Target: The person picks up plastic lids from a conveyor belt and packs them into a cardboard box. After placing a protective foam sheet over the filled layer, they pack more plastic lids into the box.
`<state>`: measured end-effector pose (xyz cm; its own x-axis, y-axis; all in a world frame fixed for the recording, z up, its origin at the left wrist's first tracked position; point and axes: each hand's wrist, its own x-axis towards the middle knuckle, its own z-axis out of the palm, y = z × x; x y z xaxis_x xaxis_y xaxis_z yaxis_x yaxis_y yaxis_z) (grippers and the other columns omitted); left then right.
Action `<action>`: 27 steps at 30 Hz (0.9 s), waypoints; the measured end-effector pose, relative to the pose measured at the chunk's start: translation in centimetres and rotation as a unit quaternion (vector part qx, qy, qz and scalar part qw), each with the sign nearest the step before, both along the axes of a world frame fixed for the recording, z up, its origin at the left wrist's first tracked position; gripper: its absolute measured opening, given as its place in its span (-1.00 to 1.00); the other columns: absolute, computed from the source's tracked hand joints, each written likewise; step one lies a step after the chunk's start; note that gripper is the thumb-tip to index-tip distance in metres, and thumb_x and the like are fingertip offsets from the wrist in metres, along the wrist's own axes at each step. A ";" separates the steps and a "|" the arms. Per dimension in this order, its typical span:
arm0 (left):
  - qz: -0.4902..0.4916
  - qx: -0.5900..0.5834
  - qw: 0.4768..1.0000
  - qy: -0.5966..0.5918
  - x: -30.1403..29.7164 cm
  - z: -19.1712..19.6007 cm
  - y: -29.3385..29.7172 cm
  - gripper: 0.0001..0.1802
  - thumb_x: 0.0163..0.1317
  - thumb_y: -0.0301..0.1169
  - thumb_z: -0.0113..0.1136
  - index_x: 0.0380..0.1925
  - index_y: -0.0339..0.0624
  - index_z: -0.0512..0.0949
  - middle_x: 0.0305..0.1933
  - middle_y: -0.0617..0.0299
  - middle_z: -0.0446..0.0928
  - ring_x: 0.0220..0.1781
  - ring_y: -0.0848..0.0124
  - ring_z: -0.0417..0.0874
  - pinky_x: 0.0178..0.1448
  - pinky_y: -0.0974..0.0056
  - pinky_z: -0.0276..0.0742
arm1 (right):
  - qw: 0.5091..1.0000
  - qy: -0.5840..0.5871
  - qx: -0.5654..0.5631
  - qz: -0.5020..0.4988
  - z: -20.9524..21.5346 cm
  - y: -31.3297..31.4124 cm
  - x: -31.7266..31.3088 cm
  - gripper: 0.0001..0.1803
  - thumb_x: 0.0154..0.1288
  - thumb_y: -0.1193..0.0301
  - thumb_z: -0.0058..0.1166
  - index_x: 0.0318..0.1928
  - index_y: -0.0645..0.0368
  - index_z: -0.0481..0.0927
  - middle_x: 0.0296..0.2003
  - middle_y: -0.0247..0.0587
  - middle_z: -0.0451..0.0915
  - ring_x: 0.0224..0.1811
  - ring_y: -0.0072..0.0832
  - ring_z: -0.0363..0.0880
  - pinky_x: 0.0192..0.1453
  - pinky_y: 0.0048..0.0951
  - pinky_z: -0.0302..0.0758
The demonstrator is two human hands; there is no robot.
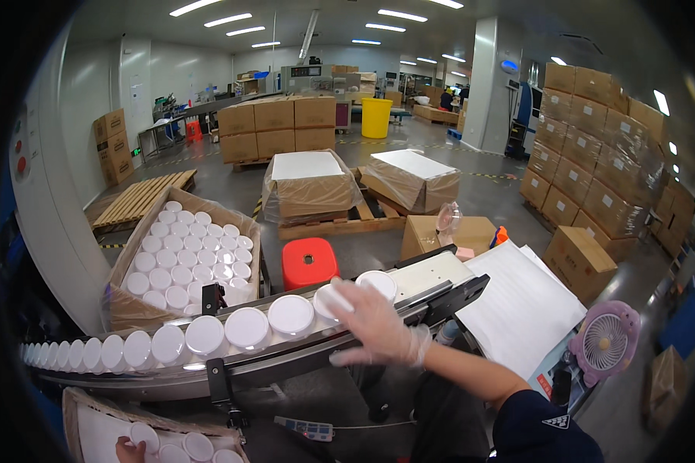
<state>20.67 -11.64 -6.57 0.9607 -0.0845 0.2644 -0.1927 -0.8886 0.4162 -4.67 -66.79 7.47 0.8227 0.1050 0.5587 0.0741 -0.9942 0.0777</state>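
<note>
Right hand (378, 328), in a thin clear glove, is spread wide and flat over the conveyor (286, 359) end, fingertips touching a round white plastic lid (332, 301), gripping nothing. Left hand (129, 449) is barely in view at the lower carton (81, 417); grip state can't be told. Risk: smooth glossy lids run edge to edge, so a sideways nudge could push one over the belt rail.

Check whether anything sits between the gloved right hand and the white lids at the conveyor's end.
Nothing visible does: the right hand already lies over one white lid, with the end lid right beside its fingers on the conveyor.
</note>
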 end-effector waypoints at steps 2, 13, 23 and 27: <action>-0.021 0.036 0.998 0.055 1.1 0.1 1.0 -0.49 -0.12 -0.06 0.32 -0.46 -0.35 0.46 -0.56 -0.07 0.49 -0.46 0.06 0.50 -0.29 0.11 0.40 | 0.998 0.004 0.046 0.041 -0.4 2.2 -1.5 -0.05 -0.01 -0.17 0.00 0.22 0.29 0.14 0.15 0.20 0.16 0.16 -0.02 0.20 0.23 -0.11 0.13; 0.094 -0.231 0.956 -0.154 -14.2 6.8 -7.8 -0.68 0.00 -0.32 0.30 -0.47 -0.39 0.46 -0.48 0.02 0.51 -0.47 0.27 0.49 -0.38 0.22 0.43 | 0.876 0.142 0.423 0.184 -8.0 10.4 -6.7 -0.20 0.01 0.12 0.18 0.20 0.27 0.20 0.20 0.02 0.17 0.20 -0.13 0.20 0.24 -0.22 0.14; -0.154 -0.543 0.824 0.056 -26.8 3.7 -25.5 -0.59 0.19 -0.44 0.03 0.01 -0.43 0.31 0.03 -0.04 0.40 -0.01 0.23 0.47 0.07 0.22 0.38 | 0.727 0.133 0.636 0.222 -6.9 18.7 -4.0 -0.14 0.22 0.04 -0.09 0.31 0.32 -0.12 0.30 0.12 -0.07 0.34 -0.17 -0.04 0.35 -0.32 -0.09; -0.193 -0.609 0.759 0.125 -29.9 1.6 -26.0 -0.58 0.24 -0.33 -0.07 0.00 -0.43 0.32 0.00 -0.04 0.41 0.02 0.20 0.44 0.14 0.18 0.30 | 0.593 0.112 0.768 0.214 -6.2 18.4 -4.3 -0.04 0.09 0.05 0.07 0.31 0.32 -0.11 0.27 0.02 0.04 0.30 -0.27 0.03 0.33 -0.35 -0.07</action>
<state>-9.23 -37.65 -4.97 0.9598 -0.2105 0.1859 -0.1210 0.2875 0.9501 -9.00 -48.36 1.26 0.9760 -0.1600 0.1478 0.1830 0.2338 -0.9549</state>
